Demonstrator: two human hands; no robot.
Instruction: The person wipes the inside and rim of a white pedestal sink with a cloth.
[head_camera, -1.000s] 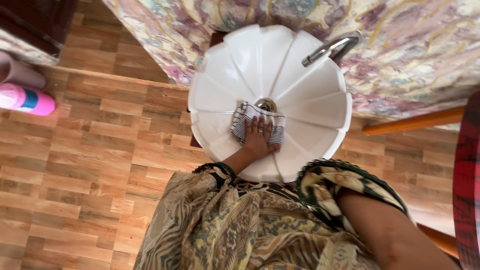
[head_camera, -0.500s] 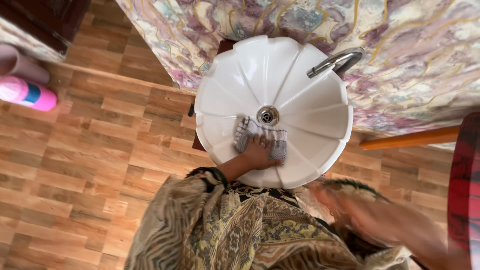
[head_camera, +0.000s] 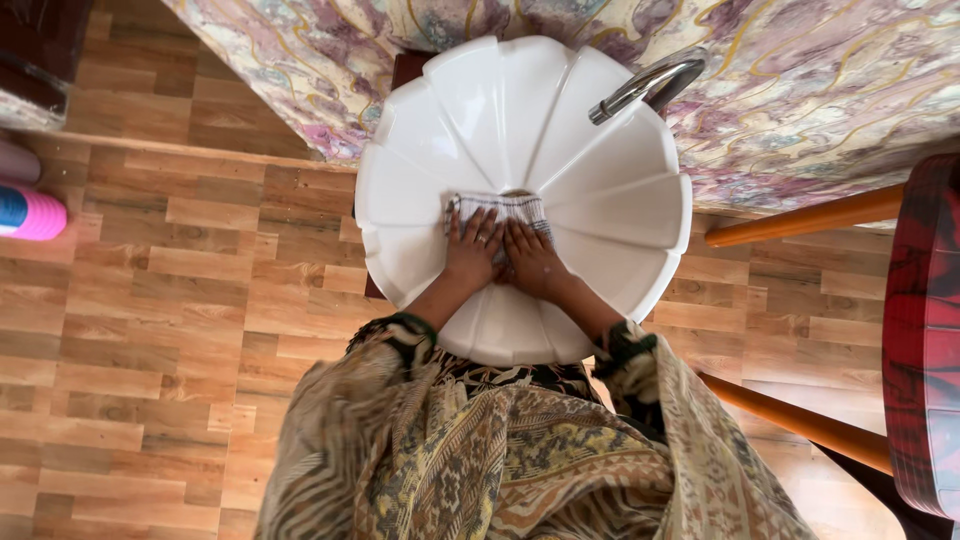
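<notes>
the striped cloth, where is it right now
In the head view the striped cloth lies mid-basin in the white sink, over the drain, pressed under the left hand and right hand, below-left of the faucet.

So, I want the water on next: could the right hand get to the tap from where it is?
Probably yes. The right hand rests on the cloth in the white basin, and the metal tap stands at the far right rim with only bare basin between them.

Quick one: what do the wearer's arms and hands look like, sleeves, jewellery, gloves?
No gloves. Left hand has a ring on one finger; right hand shows none. Both forearms are bare up to loose wide sleeves of patterned fabric in tan, olive and black, with dark-edged cuffs. No watch or bracelets visible.
</notes>
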